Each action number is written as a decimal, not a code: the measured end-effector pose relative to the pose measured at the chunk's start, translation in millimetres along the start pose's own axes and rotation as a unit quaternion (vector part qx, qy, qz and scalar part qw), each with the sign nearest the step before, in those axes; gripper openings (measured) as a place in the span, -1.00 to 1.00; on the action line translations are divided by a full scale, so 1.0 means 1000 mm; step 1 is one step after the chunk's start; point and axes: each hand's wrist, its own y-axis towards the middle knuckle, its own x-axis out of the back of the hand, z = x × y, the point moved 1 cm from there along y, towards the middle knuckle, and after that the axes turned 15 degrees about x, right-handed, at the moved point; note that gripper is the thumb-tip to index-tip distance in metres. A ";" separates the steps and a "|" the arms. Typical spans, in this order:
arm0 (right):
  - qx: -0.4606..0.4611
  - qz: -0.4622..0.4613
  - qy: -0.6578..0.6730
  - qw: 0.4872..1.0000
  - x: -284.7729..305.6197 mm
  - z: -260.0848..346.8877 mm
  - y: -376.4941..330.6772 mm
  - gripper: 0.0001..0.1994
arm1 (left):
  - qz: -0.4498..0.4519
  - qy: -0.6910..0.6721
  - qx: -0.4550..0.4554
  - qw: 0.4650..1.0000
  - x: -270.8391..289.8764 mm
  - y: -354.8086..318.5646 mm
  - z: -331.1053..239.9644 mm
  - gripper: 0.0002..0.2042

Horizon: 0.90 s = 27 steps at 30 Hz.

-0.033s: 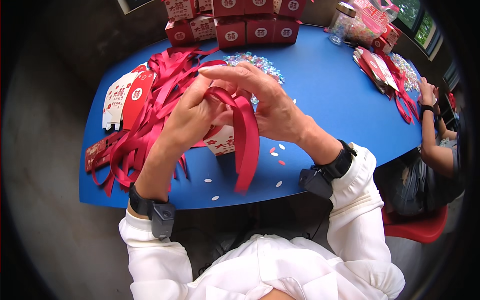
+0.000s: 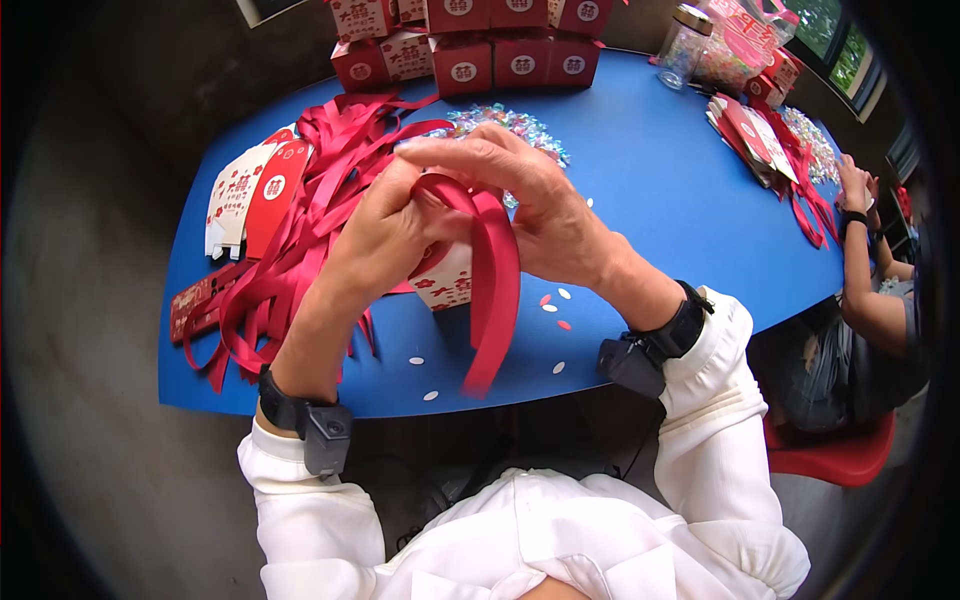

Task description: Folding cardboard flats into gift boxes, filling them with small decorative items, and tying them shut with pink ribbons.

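Observation:
A dark red satin ribbon point(image 2: 494, 285) loops up between my hands, and its loose tail hangs toward the table's near edge. My left hand point(image 2: 382, 232) is closed on the ribbon at its upper loop. From the other side my right hand point(image 2: 556, 218) curls in with bent fingers, also gripping the ribbon. Just under the hands stands a small white paper gift box point(image 2: 443, 281) with red flower prints. Its top and the part of the ribbon around it are hidden by my fingers.
Left lie a heap of red ribbons point(image 2: 330, 170) and flat box blanks point(image 2: 236, 195). Finished red boxes point(image 2: 520, 62) are stacked behind. Shiny wrapped candies point(image 2: 535, 132) lie beyond my hands. A jar point(image 2: 684, 48) stands far right. Another person's hand point(image 2: 853, 185) is at the right edge.
The ribbon's hanging tail has swung slightly down and left. My fingers have shifted a little around the loop; my arms stay in place.

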 end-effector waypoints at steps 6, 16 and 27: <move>-0.108 -0.068 0.137 0.982 0.014 -0.004 -0.002 -0.77 | 0.043 -0.006 -0.037 0.998 -0.002 0.007 0.010 -0.69; -0.264 -0.179 0.295 0.901 0.047 -0.008 0.017 -0.62 | -0.092 0.166 -0.205 0.960 -0.008 0.010 0.019 -0.84; -0.356 -0.155 0.290 0.875 0.052 -0.028 0.041 -0.63 | -0.100 0.300 -0.190 0.930 -0.008 0.006 0.022 -0.81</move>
